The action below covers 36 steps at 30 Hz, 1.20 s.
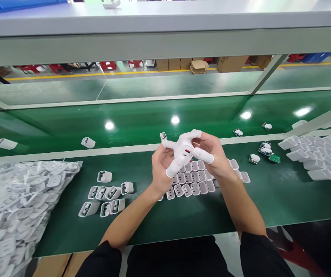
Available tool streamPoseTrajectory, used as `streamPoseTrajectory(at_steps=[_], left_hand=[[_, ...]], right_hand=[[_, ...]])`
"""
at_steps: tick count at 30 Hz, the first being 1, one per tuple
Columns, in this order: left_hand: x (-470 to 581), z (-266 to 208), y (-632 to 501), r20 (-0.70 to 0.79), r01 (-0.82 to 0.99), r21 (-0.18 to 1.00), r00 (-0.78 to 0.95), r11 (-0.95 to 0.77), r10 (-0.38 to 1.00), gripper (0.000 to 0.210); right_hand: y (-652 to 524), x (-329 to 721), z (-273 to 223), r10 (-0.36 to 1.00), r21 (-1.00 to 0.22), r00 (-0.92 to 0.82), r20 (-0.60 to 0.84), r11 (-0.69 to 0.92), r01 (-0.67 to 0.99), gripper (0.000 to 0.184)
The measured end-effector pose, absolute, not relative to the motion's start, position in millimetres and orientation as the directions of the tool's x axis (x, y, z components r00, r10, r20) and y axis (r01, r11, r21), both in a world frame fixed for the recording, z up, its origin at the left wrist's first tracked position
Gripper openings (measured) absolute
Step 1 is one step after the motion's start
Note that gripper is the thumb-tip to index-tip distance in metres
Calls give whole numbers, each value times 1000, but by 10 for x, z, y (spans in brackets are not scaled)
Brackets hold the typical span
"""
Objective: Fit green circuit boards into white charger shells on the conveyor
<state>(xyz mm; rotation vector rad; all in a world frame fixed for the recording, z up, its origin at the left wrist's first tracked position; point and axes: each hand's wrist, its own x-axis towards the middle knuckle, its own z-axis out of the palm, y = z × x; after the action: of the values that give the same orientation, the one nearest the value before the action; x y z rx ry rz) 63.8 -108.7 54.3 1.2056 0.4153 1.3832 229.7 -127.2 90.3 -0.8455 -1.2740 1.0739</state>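
Observation:
My left hand (pixel 161 169) and my right hand (pixel 215 156) are both closed around one white charger housing (pixel 184 151), held above the bench. White covers sit on several of my fingertips. The charger's visible face has a red slot and dark slots. Below my hands, white plastic pieces with two slots (pixel 194 177) lie in rows, partly hidden by my hands and forearms. To the left stands a group of white charger cases (pixel 115 193) with green boards and dark parts showing in their open ends. Another small white case (pixel 163 135) appears just beyond my left fingers.
A clear plastic bag of white plastic parts (pixel 18 207) covers the bench's left end. At right are loose circuit boards (pixel 265 148) and stacked white shells (pixel 323 157). A shelf (pixel 165 23) crosses above, with a slanted metal post (pixel 323 118) at right.

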Motion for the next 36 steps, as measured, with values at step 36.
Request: streamPoseTrajectory(at_steps=[36], left_hand=[[801, 266, -997, 318, -609, 762, 57, -219, 946, 60]], right_hand=[[-1223, 2120, 788, 989, -947, 4, 150, 145, -287, 35]])
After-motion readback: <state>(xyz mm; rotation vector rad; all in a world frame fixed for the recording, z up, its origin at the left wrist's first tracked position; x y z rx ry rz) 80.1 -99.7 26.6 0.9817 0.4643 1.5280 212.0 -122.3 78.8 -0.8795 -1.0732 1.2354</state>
